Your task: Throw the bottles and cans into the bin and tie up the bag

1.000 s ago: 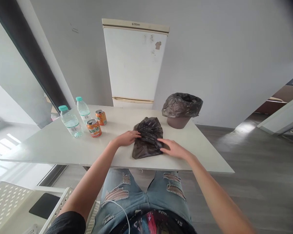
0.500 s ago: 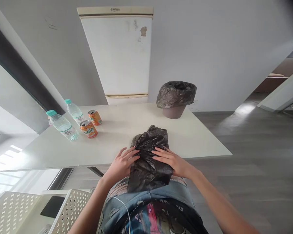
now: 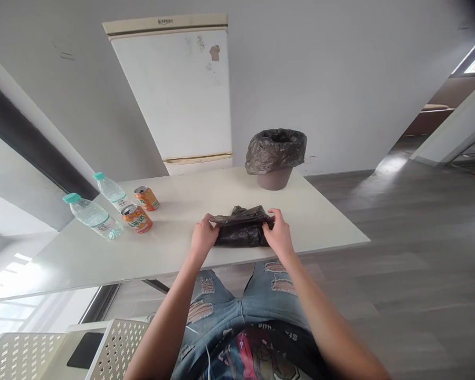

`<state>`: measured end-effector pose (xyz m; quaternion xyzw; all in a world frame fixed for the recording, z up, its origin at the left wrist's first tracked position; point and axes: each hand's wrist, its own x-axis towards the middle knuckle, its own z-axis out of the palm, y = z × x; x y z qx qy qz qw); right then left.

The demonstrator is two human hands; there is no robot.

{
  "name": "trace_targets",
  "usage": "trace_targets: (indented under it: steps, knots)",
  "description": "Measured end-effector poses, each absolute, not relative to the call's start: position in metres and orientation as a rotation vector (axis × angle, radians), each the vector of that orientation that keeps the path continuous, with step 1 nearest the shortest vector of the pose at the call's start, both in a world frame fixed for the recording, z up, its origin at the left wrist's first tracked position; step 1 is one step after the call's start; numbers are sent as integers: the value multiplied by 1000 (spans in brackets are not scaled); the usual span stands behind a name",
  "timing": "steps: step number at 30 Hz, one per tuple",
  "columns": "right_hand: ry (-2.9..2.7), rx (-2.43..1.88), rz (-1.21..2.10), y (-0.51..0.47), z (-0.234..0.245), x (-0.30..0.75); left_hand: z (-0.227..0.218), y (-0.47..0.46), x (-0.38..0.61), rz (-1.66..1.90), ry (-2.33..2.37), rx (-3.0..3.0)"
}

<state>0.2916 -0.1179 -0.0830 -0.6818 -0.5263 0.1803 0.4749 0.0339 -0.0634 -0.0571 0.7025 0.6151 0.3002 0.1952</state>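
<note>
A crumpled black plastic bag (image 3: pixel 241 231) lies folded on the white table (image 3: pixel 182 221), close to its near edge. My left hand (image 3: pixel 203 236) is closed on the bag's left end. My right hand (image 3: pixel 277 233) is closed on its right end, thumb on top. Both hands hold the bag flat against the tabletop. A brown bin lined with a black bag (image 3: pixel 275 157) stands at the far side of the table, behind my hands.
Two water bottles with teal caps (image 3: pixel 91 215) (image 3: pixel 110 190) and two orange drink cans (image 3: pixel 136 218) (image 3: pixel 146 198) stand at the table's left. A white fridge (image 3: pixel 174 89) stands behind the table. A white perforated chair (image 3: pixel 114 343) is at lower left. Grey floor lies to the right.
The bag hung over the table edge onto my lap with my hands flat on it; now it is folded shorter and lies wholly on the table, gripped at both ends.
</note>
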Motion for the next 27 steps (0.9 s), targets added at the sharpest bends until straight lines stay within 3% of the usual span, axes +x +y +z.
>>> trace_targets:
  steps: [3, 6, 10, 13, 19, 27]
  knots:
    - [-1392, -1614, 306, -124, -79, 293, -48, -87, 41, 1147, 1823, 2043]
    - [-1443, -1311, 18, -141, -72, 292, -40, -112, 49, 1490, 1550, 2364]
    - [-1754, -807, -358, -154, -64, 287, -43, -108, 63, 1035, 1125, 2713]
    - [-2211, -944, -178, -141, -61, 285, -52, -76, 69, 723, 1146, 2725]
    - [-2300, -1729, 355, -103, -72, 296, -69, -24, 65, 248, 1124, 2671]
    - [-2273, -1718, 304, -105, -91, 296, -82, -28, 65, 217, 1154, 2721]
